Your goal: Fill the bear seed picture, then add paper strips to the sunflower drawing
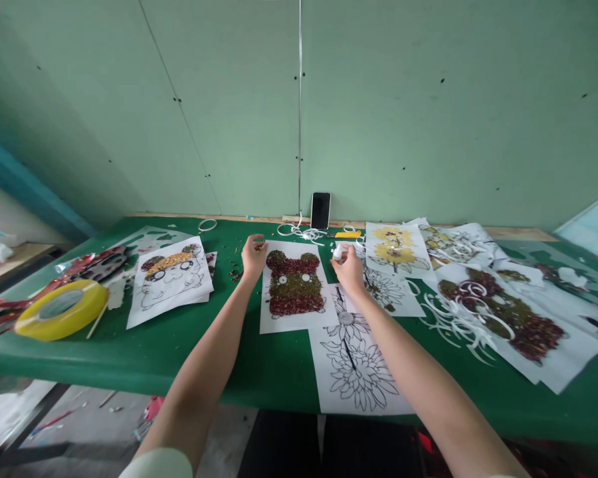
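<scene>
While two hands (254,257) (349,267) flank one picture (296,287), one phone (321,211) leans.

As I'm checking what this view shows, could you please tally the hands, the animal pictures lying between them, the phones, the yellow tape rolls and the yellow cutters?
Hands: 2 (left hand, right hand)
Animal picture between them: 1
Phone: 1
Yellow tape roll: 1
Yellow cutter: 1
Total: 6
</scene>
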Available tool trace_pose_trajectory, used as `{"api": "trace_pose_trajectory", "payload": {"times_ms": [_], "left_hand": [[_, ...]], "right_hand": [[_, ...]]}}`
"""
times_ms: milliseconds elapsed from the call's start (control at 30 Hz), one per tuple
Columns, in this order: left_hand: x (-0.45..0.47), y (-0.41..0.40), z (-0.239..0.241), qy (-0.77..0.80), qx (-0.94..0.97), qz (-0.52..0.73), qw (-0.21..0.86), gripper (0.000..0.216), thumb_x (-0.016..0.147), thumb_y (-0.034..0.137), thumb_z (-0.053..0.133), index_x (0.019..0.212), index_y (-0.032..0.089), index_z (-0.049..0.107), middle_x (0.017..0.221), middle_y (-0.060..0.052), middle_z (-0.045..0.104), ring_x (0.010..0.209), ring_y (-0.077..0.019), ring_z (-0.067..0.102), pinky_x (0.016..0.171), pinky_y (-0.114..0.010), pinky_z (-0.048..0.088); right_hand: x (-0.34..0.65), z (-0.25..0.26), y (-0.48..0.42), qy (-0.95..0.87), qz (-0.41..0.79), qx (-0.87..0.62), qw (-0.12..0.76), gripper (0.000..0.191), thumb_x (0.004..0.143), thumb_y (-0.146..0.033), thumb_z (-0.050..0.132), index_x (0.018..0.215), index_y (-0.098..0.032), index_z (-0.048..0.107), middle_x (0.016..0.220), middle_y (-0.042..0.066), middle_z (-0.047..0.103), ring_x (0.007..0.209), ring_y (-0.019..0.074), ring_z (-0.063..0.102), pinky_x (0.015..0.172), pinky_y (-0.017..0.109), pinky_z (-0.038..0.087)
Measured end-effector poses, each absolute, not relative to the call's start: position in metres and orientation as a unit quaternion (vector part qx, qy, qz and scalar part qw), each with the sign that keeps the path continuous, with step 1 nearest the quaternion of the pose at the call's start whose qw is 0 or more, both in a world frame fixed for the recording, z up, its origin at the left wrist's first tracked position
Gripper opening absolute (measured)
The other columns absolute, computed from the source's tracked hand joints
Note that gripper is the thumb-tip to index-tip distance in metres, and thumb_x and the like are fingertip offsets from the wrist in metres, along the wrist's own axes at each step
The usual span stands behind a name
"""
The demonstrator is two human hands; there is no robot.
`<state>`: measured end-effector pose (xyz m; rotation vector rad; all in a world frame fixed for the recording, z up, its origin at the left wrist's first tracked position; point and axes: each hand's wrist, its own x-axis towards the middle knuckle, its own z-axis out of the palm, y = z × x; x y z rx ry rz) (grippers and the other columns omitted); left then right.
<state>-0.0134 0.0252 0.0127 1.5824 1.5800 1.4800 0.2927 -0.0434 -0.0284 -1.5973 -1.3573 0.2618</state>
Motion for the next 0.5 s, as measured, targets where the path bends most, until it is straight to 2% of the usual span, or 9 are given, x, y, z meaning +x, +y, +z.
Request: {"api": "trace_pose_trajectory", "payload": {"times_ms": [167, 500], "left_hand": [[-0.0077, 0.0203, 0.0181, 0.507, 0.575, 0.578, 0.280, 0.028, 0.092, 0.027, 0.066, 0.119, 0.020, 0.066, 0.092, -0.006, 0.075, 0.085, -0.0190, 0.071, 0.079, -0.030, 0.056], [-0.0068, 0.0169, 0.0210, 0.471, 0.538, 0.631, 0.302, 0.034, 0.092, 0.034, 0.067, 0.122, 0.022, 0.061, 0.096, -0.006, 0.074, 0.091, -0.0189, 0.071, 0.085, -0.031, 0.057]], "right_hand": [[0.2924, -0.0260, -0.0453, -0.558, 0.108, -0.662, 0.489, 0.050, 0.086, -0.041, 0.073, 0.129, -0.019, 0.059, 0.105, 0.015, 0.081, 0.087, 0.0338, 0.076, 0.075, 0.042, 0.056], [0.2952, -0.0297, -0.0431, -0.550, 0.102, -0.663, 0.497, 0.052, 0.084, -0.040, 0.070, 0.130, -0.018, 0.058, 0.106, 0.016, 0.081, 0.085, 0.0348, 0.076, 0.075, 0.043, 0.057]]}}
